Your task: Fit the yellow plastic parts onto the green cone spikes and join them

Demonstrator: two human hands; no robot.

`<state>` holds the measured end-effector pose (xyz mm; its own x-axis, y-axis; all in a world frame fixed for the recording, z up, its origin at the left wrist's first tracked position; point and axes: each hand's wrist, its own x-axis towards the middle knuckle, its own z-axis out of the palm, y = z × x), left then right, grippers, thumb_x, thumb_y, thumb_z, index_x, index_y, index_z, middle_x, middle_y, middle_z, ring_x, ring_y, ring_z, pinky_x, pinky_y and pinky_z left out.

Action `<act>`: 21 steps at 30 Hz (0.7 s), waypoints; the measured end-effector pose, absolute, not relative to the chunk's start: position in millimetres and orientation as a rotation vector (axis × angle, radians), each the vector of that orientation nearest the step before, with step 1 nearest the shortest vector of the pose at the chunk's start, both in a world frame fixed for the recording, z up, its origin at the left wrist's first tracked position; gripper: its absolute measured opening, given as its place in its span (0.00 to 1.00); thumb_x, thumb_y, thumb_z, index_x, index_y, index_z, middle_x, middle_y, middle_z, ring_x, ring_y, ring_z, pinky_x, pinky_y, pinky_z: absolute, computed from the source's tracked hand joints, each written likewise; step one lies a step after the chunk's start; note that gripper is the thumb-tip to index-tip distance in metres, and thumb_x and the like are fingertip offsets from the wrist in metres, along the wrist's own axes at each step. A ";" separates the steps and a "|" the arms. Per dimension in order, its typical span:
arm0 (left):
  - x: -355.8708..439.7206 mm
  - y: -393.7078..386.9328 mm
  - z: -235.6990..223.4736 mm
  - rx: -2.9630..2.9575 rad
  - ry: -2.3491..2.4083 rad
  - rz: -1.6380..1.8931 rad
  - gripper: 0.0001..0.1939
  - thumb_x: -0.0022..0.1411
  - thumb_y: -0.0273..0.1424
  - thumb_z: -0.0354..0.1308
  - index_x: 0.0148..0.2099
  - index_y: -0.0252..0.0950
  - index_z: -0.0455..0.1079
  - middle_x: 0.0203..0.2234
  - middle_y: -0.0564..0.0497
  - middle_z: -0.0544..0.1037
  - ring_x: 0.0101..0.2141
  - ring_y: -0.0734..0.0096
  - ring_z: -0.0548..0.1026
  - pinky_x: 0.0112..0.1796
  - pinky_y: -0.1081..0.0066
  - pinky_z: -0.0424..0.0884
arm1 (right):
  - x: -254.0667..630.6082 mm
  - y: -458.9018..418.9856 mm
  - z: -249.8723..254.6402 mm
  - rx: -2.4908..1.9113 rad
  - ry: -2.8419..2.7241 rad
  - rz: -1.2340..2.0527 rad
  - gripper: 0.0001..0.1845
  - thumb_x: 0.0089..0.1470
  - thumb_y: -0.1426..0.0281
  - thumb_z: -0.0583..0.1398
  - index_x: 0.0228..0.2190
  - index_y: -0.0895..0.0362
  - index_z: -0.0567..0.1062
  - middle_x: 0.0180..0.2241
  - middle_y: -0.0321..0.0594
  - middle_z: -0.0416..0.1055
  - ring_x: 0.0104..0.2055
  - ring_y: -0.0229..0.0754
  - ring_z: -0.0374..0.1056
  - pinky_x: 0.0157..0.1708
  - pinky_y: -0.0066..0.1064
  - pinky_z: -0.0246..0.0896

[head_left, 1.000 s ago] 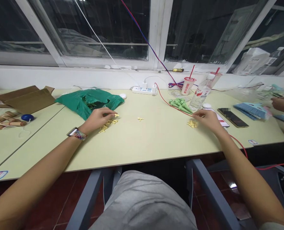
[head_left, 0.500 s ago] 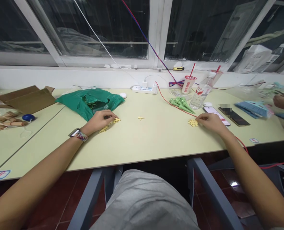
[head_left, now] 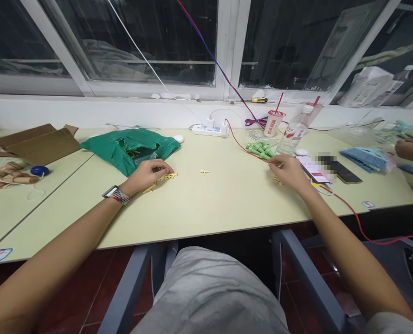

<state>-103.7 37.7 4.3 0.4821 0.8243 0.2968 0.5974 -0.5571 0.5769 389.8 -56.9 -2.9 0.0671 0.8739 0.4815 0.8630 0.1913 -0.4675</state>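
At the left, my left hand is closed in a pinch, with small yellow plastic pieces at its fingertips and more under the palm side. One yellow piece lies alone on the table between my hands. My right hand is closed with its fingertips beside several green cone-shaped plastic pieces; whatever is between the fingers is hidden. Beneath this hand, a small pile of yellow bits shows only in part.
A torn green plastic bag lies behind my left hand. Beyond my right hand stand a water bottle and a drink cup. Phones, a red cable and a blue brush lie rightward. Another person's hand is at far right.
My right hand has moved left from beside the yellow pile to the green cones, now covering most of the pile. My left hand has barely shifted.
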 end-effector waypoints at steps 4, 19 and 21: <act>-102.0 41.2 2.3 2.191 1.170 0.837 0.16 0.63 0.47 0.62 0.37 0.41 0.84 0.40 0.47 0.86 0.41 0.59 0.81 0.44 0.68 0.75 | 309.3 -35.8 3.7 -1.393 -2.014 0.159 0.12 0.59 0.72 0.59 0.40 0.59 0.83 0.38 0.47 0.80 0.38 0.46 0.75 0.41 0.36 0.67; -80.8 25.1 19.0 2.093 1.155 1.059 0.13 0.64 0.41 0.60 0.37 0.39 0.82 0.38 0.46 0.85 0.41 0.56 0.81 0.44 0.63 0.76 | 184.4 12.3 3.8 -1.439 -2.322 0.352 0.10 0.59 0.76 0.57 0.35 0.57 0.79 0.40 0.45 0.78 0.39 0.43 0.71 0.34 0.30 0.57; -69.5 20.8 22.3 2.195 1.109 1.010 0.13 0.66 0.40 0.59 0.40 0.39 0.81 0.40 0.46 0.84 0.42 0.57 0.80 0.45 0.63 0.74 | 189.4 12.2 6.5 -1.417 -2.231 0.475 0.09 0.59 0.76 0.57 0.34 0.58 0.79 0.37 0.43 0.79 0.36 0.40 0.71 0.33 0.29 0.57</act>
<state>-69.5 20.8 22.3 0.3996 0.8260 0.3976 0.4731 -0.5573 0.6824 189.4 12.2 6.5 -0.3694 0.9099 0.1886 0.7542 0.4121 -0.5111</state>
